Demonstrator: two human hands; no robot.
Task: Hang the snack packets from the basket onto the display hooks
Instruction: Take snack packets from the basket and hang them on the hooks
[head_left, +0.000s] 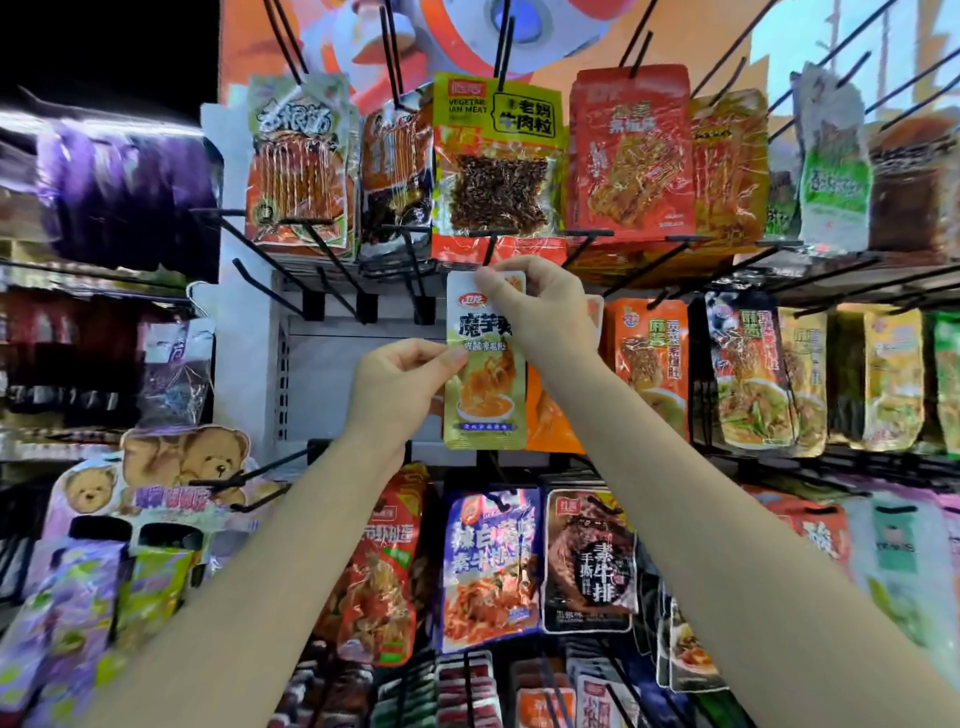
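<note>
You hold one gold snack packet (484, 364) upright before the middle row of the display rack (280, 364), its white top edge just below the bottom edge of the upper row; your right hand (540, 306) pinches that top edge between thumb and fingers, and your left hand (402, 387) pinches the packet's left edge at mid-height; whether its hole sits on a hook you cannot tell, your right fingers cover it. Just right of it, partly behind your right wrist, hangs an orange packet (550, 415); left of it stand bare black hooks (317, 254) against the rack's grey back panel. Directly above hangs a yellow-green packet (498, 156) of dark shreds; below, a blue packet (488, 566) beside a dark brown one (589, 561); near the rack's lower left corner stands a bear-printed card (182, 462).
</note>
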